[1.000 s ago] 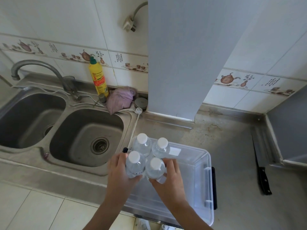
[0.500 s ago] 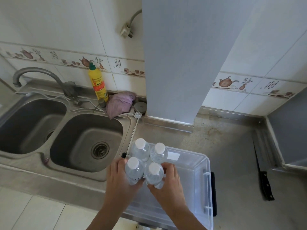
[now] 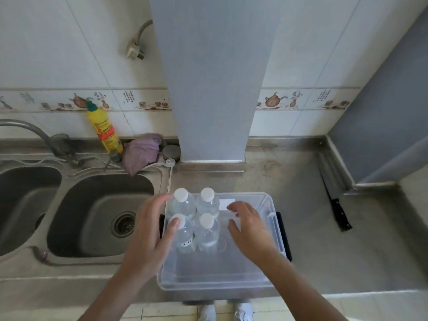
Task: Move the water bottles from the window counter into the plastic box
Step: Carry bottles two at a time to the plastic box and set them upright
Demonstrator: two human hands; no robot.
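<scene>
Four bottles (image 3: 194, 218) with white caps stand upright in a two-by-two group inside the box (image 3: 215, 278), in its far left part. The box is clear plastic, has no lid on it, and sits on the worktop (image 3: 324, 246) just right of the sink (image 3: 102, 214).

The left hand (image 3: 150, 232) is at the left side of the group. Its fingers are relaxed and spread, not closed around any bottle; the thumb tip lies at the cap of the near left bottle, and I cannot tell if it really touches it. The right hand (image 3: 247, 228) hovers over the bare right part of the box, released, with fingers loosely bent and holding nothing. It is apart from the bottles.

At the back edge of the sink stand a yellow soap bottle (image 3: 105, 130) and, beside it, a purple cloth (image 3: 141, 151). The tap (image 3: 34, 133) curves at far left. A grey pillar (image 3: 213, 89) rises behind the box. A knife (image 3: 337, 205) with a black handle lies on the worktop, well apart to the right, near the wall.
</scene>
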